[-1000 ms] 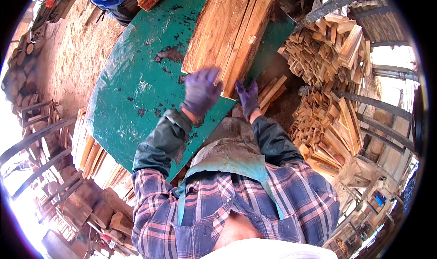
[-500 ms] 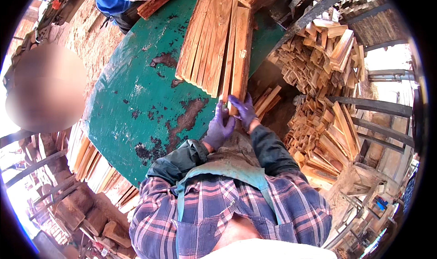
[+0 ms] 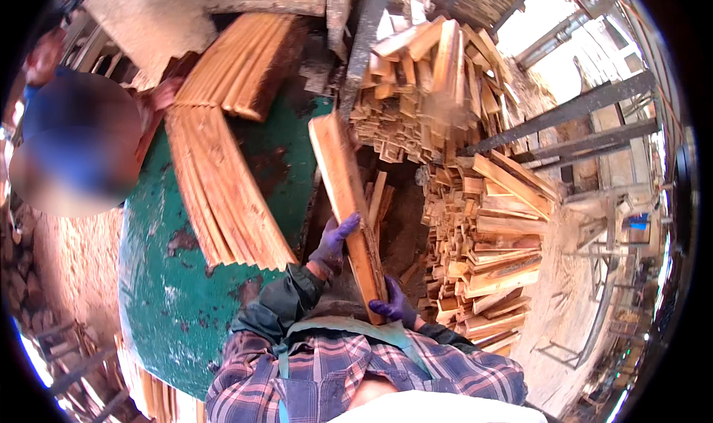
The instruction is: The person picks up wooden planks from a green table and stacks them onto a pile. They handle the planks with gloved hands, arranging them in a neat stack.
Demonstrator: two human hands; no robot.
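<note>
I have one board (image 3: 362, 256) between the green bench (image 3: 160, 304) and the stacked wood (image 3: 475, 222), left hand (image 3: 333, 246) wrapped near its middle, right hand (image 3: 397, 306) gripping its near end. Both should grip firmly, steering the far end clear.

1. The board (image 3: 359, 252) which I hold is of raw wood, matt, with a rougher, darker edge.
2. My left glove (image 3: 327, 251) and right glove (image 3: 398, 306) look matt; their material I cannot tell.
3. The green table (image 3: 160, 289) is glossy, with dull, worn patches.
4. The wooden slats (image 3: 223, 178) upon it show unpolished grain.
5. My shirt (image 3: 319, 363) is matt cloth.
</note>
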